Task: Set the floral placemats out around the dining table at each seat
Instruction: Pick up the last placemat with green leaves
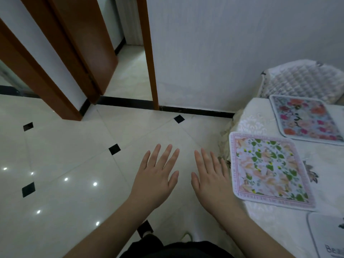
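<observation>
- Placemats lay on the dining table [256, 123], all to the right of both hands: a green-leaf placemat [270, 170] just beside the right hand, a pink-rose placemat [305, 118] farther beyond it, and a white placemat [329, 237] with dark lettering nearer the body, cut off by the frame edge.
- Left hand [158, 175] was held flat, fingers spread, palm down over the tiled floor [74, 164], gripping nothing.
- Right hand [210, 181] was likewise flat and spread, holding nothing; whether its little finger touched the tablecloth edge could not be told.
- Quilted chair cover [301, 79] stood beyond the pink-rose placemat.
</observation>
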Demonstrator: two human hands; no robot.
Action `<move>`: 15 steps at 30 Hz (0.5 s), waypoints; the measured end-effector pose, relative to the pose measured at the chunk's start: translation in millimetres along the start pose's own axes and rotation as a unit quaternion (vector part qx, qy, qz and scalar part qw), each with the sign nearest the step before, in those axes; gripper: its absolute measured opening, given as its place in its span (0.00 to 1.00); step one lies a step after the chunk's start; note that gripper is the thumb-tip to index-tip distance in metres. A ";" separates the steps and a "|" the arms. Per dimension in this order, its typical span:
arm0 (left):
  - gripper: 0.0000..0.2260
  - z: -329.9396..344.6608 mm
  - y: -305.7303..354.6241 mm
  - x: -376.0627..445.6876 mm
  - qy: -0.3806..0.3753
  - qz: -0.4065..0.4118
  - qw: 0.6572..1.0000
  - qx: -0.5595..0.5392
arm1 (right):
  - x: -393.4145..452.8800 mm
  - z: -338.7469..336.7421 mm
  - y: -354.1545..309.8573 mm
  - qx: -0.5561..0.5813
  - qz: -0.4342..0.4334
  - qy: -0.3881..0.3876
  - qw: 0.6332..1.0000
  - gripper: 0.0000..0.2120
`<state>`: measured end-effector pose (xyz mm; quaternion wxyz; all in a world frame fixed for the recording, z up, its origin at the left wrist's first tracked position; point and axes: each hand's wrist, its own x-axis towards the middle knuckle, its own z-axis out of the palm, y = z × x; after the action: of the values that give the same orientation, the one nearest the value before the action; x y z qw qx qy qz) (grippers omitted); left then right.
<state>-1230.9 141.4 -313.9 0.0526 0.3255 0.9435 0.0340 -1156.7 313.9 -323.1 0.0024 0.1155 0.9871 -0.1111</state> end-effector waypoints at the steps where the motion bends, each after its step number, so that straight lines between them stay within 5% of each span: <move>1: 0.28 0.5 -1.5 11.7 -0.002 0.011 1.000 0.002 | 7.2 -0.6 2.6 0.005 0.011 0.001 1.000 0.29; 15: 0.29 -2.5 -58.6 172.7 -0.032 0.189 0.981 0.017 | 122.2 1.9 10.1 -0.025 0.185 0.038 0.982 0.32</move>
<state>-1402.2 202.0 -330.5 0.0702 0.4994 0.8633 0.0166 -1273.3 350.9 -330.9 -0.0116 0.2999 0.9506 -0.0796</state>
